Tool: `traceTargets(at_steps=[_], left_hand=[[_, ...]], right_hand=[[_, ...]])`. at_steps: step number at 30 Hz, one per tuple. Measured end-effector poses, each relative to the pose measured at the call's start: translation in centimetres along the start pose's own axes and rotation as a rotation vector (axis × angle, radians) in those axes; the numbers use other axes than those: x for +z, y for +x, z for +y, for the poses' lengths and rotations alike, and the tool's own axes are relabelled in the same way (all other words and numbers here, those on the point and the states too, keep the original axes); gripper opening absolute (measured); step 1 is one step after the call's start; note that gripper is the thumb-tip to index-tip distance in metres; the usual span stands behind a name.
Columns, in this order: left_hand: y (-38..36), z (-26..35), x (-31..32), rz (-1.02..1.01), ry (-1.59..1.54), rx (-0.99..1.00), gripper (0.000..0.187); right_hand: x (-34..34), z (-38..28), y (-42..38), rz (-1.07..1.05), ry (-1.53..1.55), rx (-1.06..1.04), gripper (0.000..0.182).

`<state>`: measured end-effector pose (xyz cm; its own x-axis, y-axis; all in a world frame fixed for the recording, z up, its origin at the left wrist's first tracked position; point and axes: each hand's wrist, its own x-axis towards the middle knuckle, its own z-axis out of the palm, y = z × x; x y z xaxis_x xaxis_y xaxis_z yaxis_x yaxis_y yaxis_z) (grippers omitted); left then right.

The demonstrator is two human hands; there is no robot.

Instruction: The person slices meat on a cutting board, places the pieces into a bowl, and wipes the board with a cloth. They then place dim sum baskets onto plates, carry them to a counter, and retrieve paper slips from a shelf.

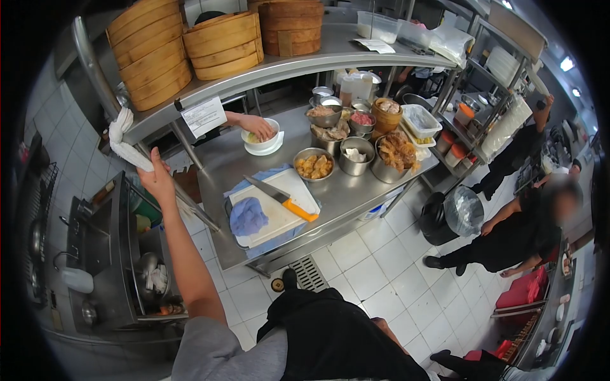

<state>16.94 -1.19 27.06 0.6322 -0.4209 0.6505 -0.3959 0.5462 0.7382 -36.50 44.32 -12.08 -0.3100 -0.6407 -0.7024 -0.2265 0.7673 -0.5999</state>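
My left hand (157,180) is raised at the left post of the steel table. Its fingers are closed on the lower end of a twisted white towel (127,140), which hangs at the shelf's corner. Low in view, my right hand (383,329) shows only in part beside my black apron, its fingers hidden. On the table before me, a knife (283,200) with an orange handle lies across a white cutting board (305,191). A folded blue cloth (248,216) rests on the board's left part.
Another person's hand (255,126) reaches into a white bowl (272,143). Metal pots of food, including a pan of brown pieces (314,166), stand at the table's right. Bamboo steamers (223,51) fill the shelf above. A co-worker (508,235) stands near a lined bin (438,219).
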Motion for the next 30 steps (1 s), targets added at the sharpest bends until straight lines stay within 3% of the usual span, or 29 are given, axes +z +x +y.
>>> traceTargets(at_steps=[7,30], left_hand=[[0.1,-0.2,-0.2,-0.007,0.043,0.015,0.035],[-0.1,0.4,0.0,-0.012,0.015,0.012,0.03]], right_hand=[[0.0,-0.3,0.3,-0.005,-0.034,-0.089,0.029],[-0.4,-1.6,0.1,-0.062,0.053,0.037,0.023]])
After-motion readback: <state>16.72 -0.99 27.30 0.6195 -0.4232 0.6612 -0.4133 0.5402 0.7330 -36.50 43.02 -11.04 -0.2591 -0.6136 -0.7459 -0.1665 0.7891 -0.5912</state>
